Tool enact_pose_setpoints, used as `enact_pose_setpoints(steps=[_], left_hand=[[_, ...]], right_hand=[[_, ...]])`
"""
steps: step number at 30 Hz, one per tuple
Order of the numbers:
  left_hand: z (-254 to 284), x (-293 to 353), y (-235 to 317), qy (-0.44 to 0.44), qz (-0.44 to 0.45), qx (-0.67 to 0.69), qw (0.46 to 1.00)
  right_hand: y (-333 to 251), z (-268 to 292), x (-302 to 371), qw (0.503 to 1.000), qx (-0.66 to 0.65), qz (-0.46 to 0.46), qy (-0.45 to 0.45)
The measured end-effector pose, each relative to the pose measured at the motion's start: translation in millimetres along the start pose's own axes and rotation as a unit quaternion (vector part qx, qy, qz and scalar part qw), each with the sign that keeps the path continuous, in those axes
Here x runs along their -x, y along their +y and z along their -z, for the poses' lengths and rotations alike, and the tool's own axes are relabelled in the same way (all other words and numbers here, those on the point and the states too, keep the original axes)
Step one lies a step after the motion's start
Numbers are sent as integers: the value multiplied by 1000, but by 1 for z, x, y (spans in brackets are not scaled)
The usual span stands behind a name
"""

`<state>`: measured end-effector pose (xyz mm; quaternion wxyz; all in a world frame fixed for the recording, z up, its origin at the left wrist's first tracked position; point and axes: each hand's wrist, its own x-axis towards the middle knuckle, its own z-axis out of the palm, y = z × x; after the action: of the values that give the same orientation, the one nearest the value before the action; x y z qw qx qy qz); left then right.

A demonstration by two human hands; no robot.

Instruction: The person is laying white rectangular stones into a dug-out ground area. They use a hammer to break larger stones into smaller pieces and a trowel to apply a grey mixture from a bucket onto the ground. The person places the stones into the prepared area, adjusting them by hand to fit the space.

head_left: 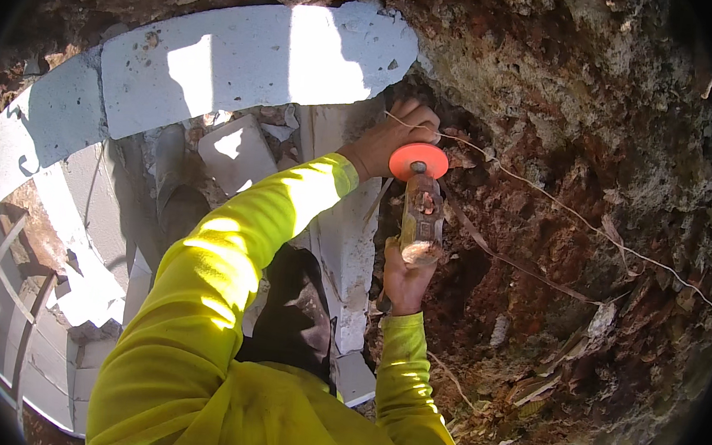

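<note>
My left hand (400, 136) is closed around a chisel just beyond its round orange hand guard (420, 154). Only the guard and the metal striking end (418, 168) of the chisel show; its shaft and tip are hidden behind the guard and my fingers. With my right hand (407, 278) I grip a club hammer (423, 219) with a worn, dusty metal head. The head lies over the chisel's end, close to it or touching; I cannot tell which. Most of the hammer's handle is hidden by the head and my fingers. Both hands are beside a rough reddish earth and rock face (523, 227).
Pale concrete slabs (243, 63) curve across the upper left. More grey blocks (240, 155) and a long pale slab (349, 255) stand below them. A thin string (558, 201) crosses the rock face to the right. Curved metal bars (13, 279) are at the far left.
</note>
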<state>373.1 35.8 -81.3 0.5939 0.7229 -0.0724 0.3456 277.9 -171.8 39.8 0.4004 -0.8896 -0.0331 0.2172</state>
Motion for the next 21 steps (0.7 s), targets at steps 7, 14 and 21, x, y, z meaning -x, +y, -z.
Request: enact_pose_setpoints(steps=[7,14,21], left_hand=[[14,61,55,-9,81,56,995],[5,-29,87,-29,-76,103,991],[-9,-41,76,-72,-80,88,990]], right_hand=[[-14,-11,70,997,-34,-47,-44],[-69,27,109,981,-156,-88,-77],[-89,44,90,976,-145,158,43]])
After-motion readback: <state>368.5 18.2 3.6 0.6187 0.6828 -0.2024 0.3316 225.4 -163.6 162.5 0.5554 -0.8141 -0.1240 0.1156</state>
